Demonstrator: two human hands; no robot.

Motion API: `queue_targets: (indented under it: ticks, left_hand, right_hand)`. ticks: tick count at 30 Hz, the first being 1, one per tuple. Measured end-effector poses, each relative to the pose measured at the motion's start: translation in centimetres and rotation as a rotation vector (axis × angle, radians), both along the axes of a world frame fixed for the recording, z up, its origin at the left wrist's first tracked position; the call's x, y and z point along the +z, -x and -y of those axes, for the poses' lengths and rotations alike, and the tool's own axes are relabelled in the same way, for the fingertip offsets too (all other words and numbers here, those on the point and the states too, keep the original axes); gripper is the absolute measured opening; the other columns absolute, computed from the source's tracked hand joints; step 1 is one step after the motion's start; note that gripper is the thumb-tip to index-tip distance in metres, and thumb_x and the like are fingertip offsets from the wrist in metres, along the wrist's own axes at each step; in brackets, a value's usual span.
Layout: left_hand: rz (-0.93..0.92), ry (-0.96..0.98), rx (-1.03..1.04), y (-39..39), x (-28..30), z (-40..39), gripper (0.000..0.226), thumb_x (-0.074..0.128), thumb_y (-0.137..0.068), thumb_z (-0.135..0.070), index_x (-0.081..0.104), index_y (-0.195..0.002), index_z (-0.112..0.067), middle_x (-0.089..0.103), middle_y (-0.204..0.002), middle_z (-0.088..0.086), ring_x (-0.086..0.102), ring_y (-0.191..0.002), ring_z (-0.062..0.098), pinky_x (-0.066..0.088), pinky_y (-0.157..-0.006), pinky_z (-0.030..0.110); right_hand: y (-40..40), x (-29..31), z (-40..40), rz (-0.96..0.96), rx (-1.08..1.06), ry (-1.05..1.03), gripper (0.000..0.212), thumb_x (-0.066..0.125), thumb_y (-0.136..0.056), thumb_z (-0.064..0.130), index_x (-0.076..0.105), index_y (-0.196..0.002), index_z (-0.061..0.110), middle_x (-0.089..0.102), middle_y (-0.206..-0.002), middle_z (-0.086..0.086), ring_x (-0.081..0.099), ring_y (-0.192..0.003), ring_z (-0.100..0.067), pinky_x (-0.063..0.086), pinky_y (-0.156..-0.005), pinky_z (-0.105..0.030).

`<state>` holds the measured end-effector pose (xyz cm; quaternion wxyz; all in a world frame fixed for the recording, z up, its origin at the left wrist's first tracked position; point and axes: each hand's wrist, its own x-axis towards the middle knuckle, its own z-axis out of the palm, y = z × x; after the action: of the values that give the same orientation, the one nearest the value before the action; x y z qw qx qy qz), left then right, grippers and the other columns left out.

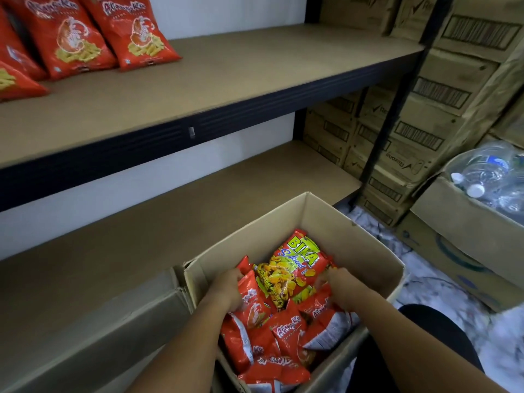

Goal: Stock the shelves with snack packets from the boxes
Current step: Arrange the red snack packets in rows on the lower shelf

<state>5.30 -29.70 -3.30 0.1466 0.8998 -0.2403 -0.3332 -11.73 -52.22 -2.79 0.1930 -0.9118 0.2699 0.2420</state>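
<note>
**Both hands down in the snack box**

Open cardboard box [351, 245] sits on the floor in front of the bottom shelf [198, 199], packed w/ snack packets. Most are red prawn-cracker packets [286, 333], lying at all angles; one bigger red/yellow Bika Seafood packet [295, 268] lies on top toward the far side.

Left hand [226, 289] is inside the box at its left side, fingers curled down btwn the box wall and a red packet, touching it; can't tell if the grip has actually closed on the packet. Right hand [338, 282] is at the right edge of the Bika packet, fingers bent onto the packets there; grip state also unclear, blurred.

Upper shelf [241, 72] carries red prawn-cracker packets [133, 32] at its left end, standing in a row and leaning back. Rest of that board is bare.

To the right: stacked brown cartons [442, 89] behind the rack post, plus a box of clear plastic bottles [487, 177].
</note>
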Motion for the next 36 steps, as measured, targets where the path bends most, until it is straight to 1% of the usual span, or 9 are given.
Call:
queue_targets:
  ticks: [3, 6, 12, 15, 18, 23, 26, 29, 36]
  left_hand:
    - [-0.066, 0.172, 0.040, -0.3, 0.5, 0.2, 0.058, 0.090, -0.064, -0.004, 0.062, -0.110, -0.026, 0.068, -0.110, 0.003, 0.066, -0.094, 0.017, 0.058, -0.076, 0.030]
    - [-0.036, 0.362, 0.066, -0.2, 1.6, 0.5, 0.058, 0.092, -0.060, -0.006, 0.067, -0.108, -0.025, 0.069, -0.098, -0.002, 0.065, -0.083, 0.006, 0.049, -0.062, 0.015]
    - [0.022, 0.723, 0.106, -0.3, 7.2, 0.8, 0.057, 0.096, -0.055, -0.036, 0.057, -0.097, -0.033, 0.069, -0.102, -0.014, 0.065, -0.095, 0.001, 0.054, -0.076, 0.029]
    - [0.104, 0.847, 0.093, -0.4, 12.0, 0.3, 0.048, 0.094, -0.061, -0.033, 0.058, -0.092, -0.028, 0.070, -0.100, -0.012, 0.069, -0.089, 0.007, 0.059, -0.065, 0.033]
    - [0.164, 0.973, 0.067, -0.5, 16.9, -0.5, 0.037, 0.091, -0.069, -0.027, 0.063, -0.093, -0.024, 0.066, -0.106, -0.009, 0.067, -0.099, 0.011, 0.062, -0.071, 0.042]
    - [0.197, 1.171, 0.127, -0.1, 25.1, -2.4, 0.025, 0.083, -0.078, -0.022, 0.065, -0.095, -0.027, 0.066, -0.110, -0.010, 0.067, -0.103, 0.009, 0.063, -0.073, 0.038]
    - [0.221, 1.261, 0.173, 0.0, 29.3, -3.9, 0.024, 0.082, -0.078, -0.015, 0.066, -0.094, -0.024, 0.070, -0.106, -0.013, 0.070, -0.097, 0.005, 0.062, -0.068, 0.035]
    - [0.249, 1.331, 0.194, -0.5, 32.8, -5.9, 0.026, 0.082, -0.076, -0.013, 0.066, -0.095, -0.022, 0.072, -0.103, -0.015, 0.071, -0.094, 0.006, 0.059, -0.064, 0.026]
    - [0.426, 1.390, 0.296, -4.6, 37.8, -9.8, 0.027, 0.082, -0.077, -0.014, 0.067, -0.099, -0.019, 0.073, -0.106, -0.007, 0.072, -0.095, 0.011, 0.061, -0.069, 0.029]
  right_hand:
    - [0.1, 0.0, 0.7, 0.123, -0.055, -0.014, 0.037, 0.077, -0.076, 0.011, 0.071, -0.105, 0.033, 0.068, -0.117, -0.002, 0.067, -0.100, -0.017, 0.053, -0.093, -0.028]
    - [0.1, 1.9, 1.7, 0.257, -0.046, -0.030, 0.037, 0.074, -0.076, 0.013, 0.071, -0.106, 0.035, 0.071, -0.109, 0.005, 0.068, -0.097, -0.012, 0.053, -0.090, -0.024]
    - [-0.1, 9.2, 1.8, 0.549, -0.150, -0.244, 0.034, 0.070, -0.088, 0.017, 0.067, -0.116, 0.037, 0.070, -0.109, 0.009, 0.069, -0.097, -0.009, 0.059, -0.081, -0.029]
    - [-0.7, 13.6, 1.0, 0.722, -0.235, -0.443, 0.035, 0.067, -0.092, 0.010, 0.065, -0.121, 0.030, 0.066, -0.114, 0.001, 0.071, -0.091, -0.009, 0.059, -0.068, -0.024]
    - [-1.3, 18.0, 0.4, 0.842, -0.148, -0.465, 0.036, 0.067, -0.091, 0.024, 0.063, -0.124, 0.036, 0.065, -0.118, 0.004, 0.069, -0.098, -0.008, 0.060, -0.071, -0.027]
    - [-2.8, 24.1, -1.5, 1.063, -0.104, -0.600, 0.036, 0.064, -0.089, 0.026, 0.065, -0.123, 0.036, 0.069, -0.116, 0.003, 0.070, -0.102, -0.019, 0.061, -0.076, -0.039]
    - [-4.3, 26.9, -2.8, 1.183, -0.075, -0.676, 0.035, 0.063, -0.091, 0.020, 0.066, -0.123, 0.033, 0.070, -0.114, 0.000, 0.071, -0.099, -0.023, 0.060, -0.073, -0.034]
    - [-6.2, 29.6, -4.3, 1.269, 0.001, -0.665, 0.035, 0.063, -0.090, 0.020, 0.067, -0.123, 0.032, 0.069, -0.113, 0.001, 0.071, -0.098, -0.021, 0.059, -0.072, -0.031]
    - [-12.9, 35.0, -8.3, 1.349, 0.094, -0.660, 0.037, 0.061, -0.090, 0.036, 0.061, -0.127, 0.040, 0.065, -0.114, 0.011, 0.070, -0.097, -0.010, 0.060, -0.069, -0.029]
